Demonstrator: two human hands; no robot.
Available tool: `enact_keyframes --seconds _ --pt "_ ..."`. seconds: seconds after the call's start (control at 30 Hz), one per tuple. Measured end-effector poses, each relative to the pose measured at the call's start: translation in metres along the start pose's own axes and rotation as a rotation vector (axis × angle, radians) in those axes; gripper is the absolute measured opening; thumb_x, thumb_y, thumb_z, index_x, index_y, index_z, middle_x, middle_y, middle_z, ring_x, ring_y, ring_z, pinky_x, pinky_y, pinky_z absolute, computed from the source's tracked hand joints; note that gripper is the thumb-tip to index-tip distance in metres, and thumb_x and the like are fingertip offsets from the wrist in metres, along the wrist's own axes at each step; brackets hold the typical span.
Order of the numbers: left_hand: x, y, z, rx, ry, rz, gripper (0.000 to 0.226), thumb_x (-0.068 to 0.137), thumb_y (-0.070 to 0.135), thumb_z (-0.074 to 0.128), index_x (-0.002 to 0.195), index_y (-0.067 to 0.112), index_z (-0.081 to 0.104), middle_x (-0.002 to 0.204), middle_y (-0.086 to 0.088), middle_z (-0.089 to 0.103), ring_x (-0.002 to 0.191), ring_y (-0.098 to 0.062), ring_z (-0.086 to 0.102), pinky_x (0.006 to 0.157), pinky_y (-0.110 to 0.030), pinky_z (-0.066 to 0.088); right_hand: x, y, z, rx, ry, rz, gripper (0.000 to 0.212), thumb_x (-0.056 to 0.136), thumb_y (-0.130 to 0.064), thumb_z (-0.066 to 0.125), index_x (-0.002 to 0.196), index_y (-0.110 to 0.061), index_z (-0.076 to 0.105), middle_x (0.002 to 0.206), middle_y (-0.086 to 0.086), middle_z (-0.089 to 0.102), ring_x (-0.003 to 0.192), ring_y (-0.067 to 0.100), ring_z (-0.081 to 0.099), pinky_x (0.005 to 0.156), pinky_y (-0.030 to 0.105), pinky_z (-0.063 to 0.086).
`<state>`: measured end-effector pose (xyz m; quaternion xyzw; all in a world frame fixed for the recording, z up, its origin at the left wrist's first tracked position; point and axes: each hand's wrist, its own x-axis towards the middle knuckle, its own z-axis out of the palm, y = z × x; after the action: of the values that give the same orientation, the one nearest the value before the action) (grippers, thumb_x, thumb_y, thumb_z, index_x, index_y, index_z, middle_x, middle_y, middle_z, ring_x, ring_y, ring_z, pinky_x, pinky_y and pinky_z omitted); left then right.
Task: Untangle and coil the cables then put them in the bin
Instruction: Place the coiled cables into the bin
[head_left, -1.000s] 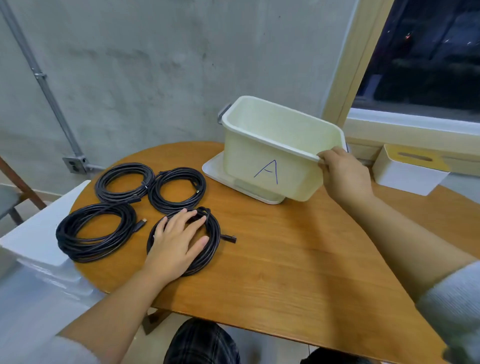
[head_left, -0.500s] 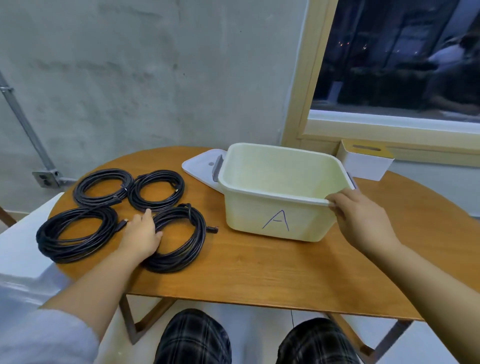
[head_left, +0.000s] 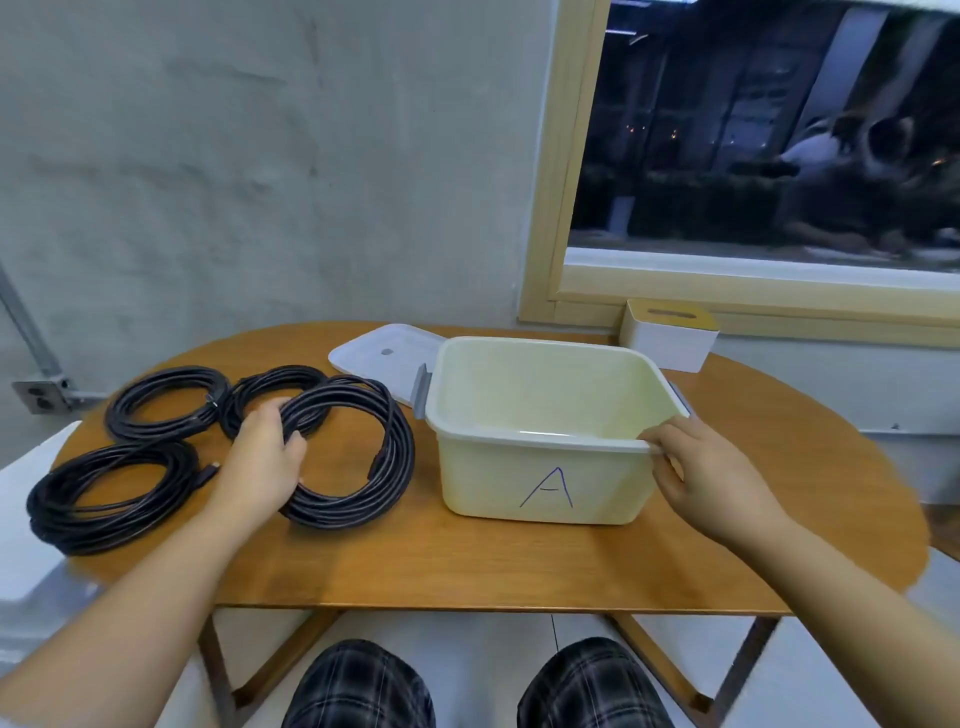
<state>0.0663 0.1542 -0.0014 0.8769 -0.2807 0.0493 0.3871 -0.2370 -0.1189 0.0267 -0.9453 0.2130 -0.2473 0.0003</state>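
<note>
Head view: your left hand (head_left: 260, 460) is wrapped around the left side of the nearest cable coil (head_left: 348, 452), tilting it up off the bench (head_left: 467, 566) just left of the bin (head_left: 545, 431). Your right hand (head_left: 701, 478) pinches the bin's front-right rim — three other coils (head_left: 111, 496) lie flat at far left.

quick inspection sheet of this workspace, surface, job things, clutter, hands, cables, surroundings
surface: round wooden table.
job's things: cream bin marked A, nothing seen inside.
clutter: white lid behind the bin; white box with yellow top.
grippers: left hand grips the nearest coil; right hand holds the bin's rim.
cables: four black coils; three others lie flat, untouched.
surroundings: concrete wall, dark window.
</note>
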Motion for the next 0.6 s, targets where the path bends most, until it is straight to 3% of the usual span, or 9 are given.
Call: enact_keyframes --seconds 0.07,0.17,0.37,0.5,0.6 --pt "0.007 0.011 -0.014 -0.028 0.061 0.017 0.029 0.094 0.002 0.045 0.12 0.01 0.051 0.087 -0.009 0.062 0.054 -0.024 0.063 0.048 -0.032 0.047 0.0 -0.006 -0.004 0.051 -0.053 0.046 0.029 0.087 -0.01 0.055 0.113 -0.013 0.065 0.108 -0.001 0.062 0.1 0.018 0.055 0.079 0.023 0.038" --pt "0.021 0.028 -0.035 -0.01 0.164 0.082 0.034 0.094 0.008 0.045 0.128 0.011 0.046 0.11 -0.012 0.058 0.077 -0.032 0.063 0.065 -0.04 0.052 0.007 -0.021 -0.011 0.131 -0.095 0.056 0.041 0.089 -0.025 0.039 0.124 -0.019 0.059 0.121 -0.006 0.058 0.113 0.012 0.05 0.092 0.021 0.037" --pt "0.041 0.09 -0.063 -0.123 0.278 0.235 0.03 0.091 -0.001 0.041 0.115 0.013 0.051 0.103 -0.012 0.052 0.084 -0.031 0.053 0.073 -0.047 0.047 0.041 -0.052 -0.022 0.265 -0.077 0.023 0.035 0.098 -0.031 0.042 0.132 -0.024 0.05 0.129 -0.01 0.054 0.121 0.006 0.046 0.097 0.019 0.033" --pt "0.043 0.135 -0.047 -0.254 0.204 0.288 0.037 0.092 0.001 0.04 0.125 0.017 0.044 0.102 0.002 0.042 0.092 -0.037 0.055 0.082 -0.051 0.05 0.063 -0.067 -0.027 0.441 -0.044 0.031 0.053 0.097 -0.042 0.042 0.146 -0.032 0.024 0.147 -0.014 0.034 0.13 0.002 0.038 0.098 0.018 0.033" --pt "0.042 0.162 -0.02 -0.335 0.107 0.309 0.044 0.092 0.0 0.039 0.133 0.016 0.04 0.116 -0.001 0.047 0.104 -0.03 0.053 0.092 -0.042 0.046 0.075 -0.071 -0.032 0.585 -0.049 0.05 0.062 0.098 -0.043 0.038 0.149 -0.039 0.003 0.154 -0.02 0.015 0.132 -0.011 0.018 0.102 0.014 0.02"
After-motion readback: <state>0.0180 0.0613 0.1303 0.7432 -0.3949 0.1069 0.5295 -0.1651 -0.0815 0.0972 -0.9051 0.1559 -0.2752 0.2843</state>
